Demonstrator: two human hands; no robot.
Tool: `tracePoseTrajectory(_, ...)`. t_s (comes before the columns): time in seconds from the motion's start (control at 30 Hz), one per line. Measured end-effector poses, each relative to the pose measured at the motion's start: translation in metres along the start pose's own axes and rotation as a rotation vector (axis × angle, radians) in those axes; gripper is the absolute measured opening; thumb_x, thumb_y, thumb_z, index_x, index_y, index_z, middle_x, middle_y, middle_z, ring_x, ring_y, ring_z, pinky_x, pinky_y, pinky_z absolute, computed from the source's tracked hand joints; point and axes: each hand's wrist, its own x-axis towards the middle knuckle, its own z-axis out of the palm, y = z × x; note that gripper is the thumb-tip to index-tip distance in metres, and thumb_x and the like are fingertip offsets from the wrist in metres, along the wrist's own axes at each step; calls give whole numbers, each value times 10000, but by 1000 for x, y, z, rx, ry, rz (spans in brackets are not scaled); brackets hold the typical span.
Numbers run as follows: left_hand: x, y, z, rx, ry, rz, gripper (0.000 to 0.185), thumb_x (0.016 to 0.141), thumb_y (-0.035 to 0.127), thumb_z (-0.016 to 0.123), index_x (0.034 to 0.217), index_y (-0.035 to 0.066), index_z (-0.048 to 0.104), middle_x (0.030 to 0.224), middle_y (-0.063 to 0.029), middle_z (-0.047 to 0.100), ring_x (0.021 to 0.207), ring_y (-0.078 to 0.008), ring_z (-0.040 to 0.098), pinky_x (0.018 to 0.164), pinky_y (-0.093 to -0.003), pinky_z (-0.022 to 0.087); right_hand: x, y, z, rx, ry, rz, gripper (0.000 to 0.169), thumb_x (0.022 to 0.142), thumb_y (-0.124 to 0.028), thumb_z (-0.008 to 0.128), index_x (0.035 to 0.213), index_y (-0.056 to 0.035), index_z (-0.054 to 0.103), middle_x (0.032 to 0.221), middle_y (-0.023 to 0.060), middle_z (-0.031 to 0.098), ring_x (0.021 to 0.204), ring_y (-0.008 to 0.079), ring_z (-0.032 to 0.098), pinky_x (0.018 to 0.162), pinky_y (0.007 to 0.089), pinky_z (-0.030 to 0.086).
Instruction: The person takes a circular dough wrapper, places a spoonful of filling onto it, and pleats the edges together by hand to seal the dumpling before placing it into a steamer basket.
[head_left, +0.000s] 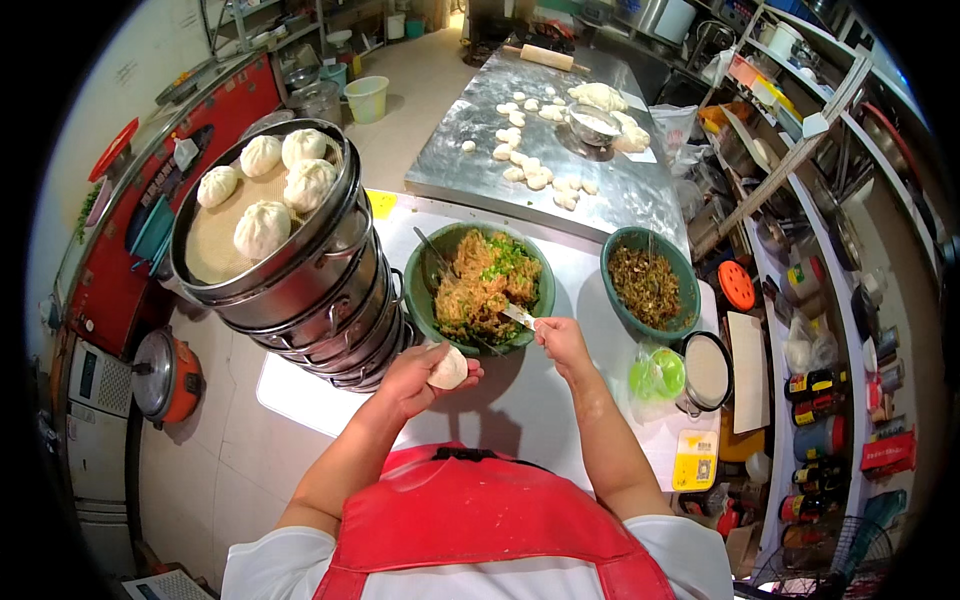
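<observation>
On my left hand (415, 379) lies a flat round dough wrapper (448, 367), pinned under the thumb. A metal filling spatula (519, 316) is gripped in my right hand (562, 345), and its blade dips into the near side of the minced filling (480, 289). That filling, topped with chopped green onion, fills a green bowl (547, 277) in front of me. Another handle leans on the bowl's left rim. To the left rises a stack of metal steamers (315, 315); several pleated buns (262, 229) sit on the mesh liner of the top one.
Farther right stands a green bowl (694, 307) of dark chopped filling. Near it are a bright green plastic item (656, 373) in clear plastic and a round lined steamer (707, 371). Dough pieces (534, 172), a flour bowl (592, 126) and a rolling pin (546, 58) occupy the steel table (457, 169).
</observation>
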Motion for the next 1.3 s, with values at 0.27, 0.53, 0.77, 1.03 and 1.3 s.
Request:
tracePoseTrajectory(0.27,16,4,-7,-25,65,129,293,908,193,375,970,-88,432,926,-203,553,836,-297,580,762,-386,505,-48,-52,11,160,-134,-49,191,800,-139,531,636,-45,561,548,-42,424,474,29,307,412,182,218)
tracePoseTrajectory(0.53,16,19,15,-199,100,166,310,913,167,322,1097,-65,414,975,-154,555,906,-220,567,799,-302,480,-102,-69,31,-384,-155,-667,101,775,-80,543,755,-2,603,568,48,503,533,121,489,488,265,386)
tracePoseTrajectory(0.77,11,20,15,-316,50,121,348,911,159,291,1124,-106,363,1039,-214,507,948,-305,537,844,-386,462,-106,-63,46,-952,-50,-1115,112,730,-80,546,837,-61,572,612,74,484,546,270,524,458,364,418)
tracePoseTrajectory(1.03,19,19,-6,-341,68,151,314,909,148,306,1101,-93,369,1041,-220,497,939,-301,541,817,-391,480,-103,-86,27,-823,-122,-1084,87,720,-81,556,796,-74,599,653,94,553,597,284,549,471,355,429)
tracePoseTrajectory(1.3,7,19,8,-222,11,134,323,918,188,322,1112,-62,385,1064,-181,493,950,-276,534,830,-401,469,-93,-94,25,-463,-308,-507,138,772,-102,558,825,8,621,590,66,563,560,89,482,522,240,399)
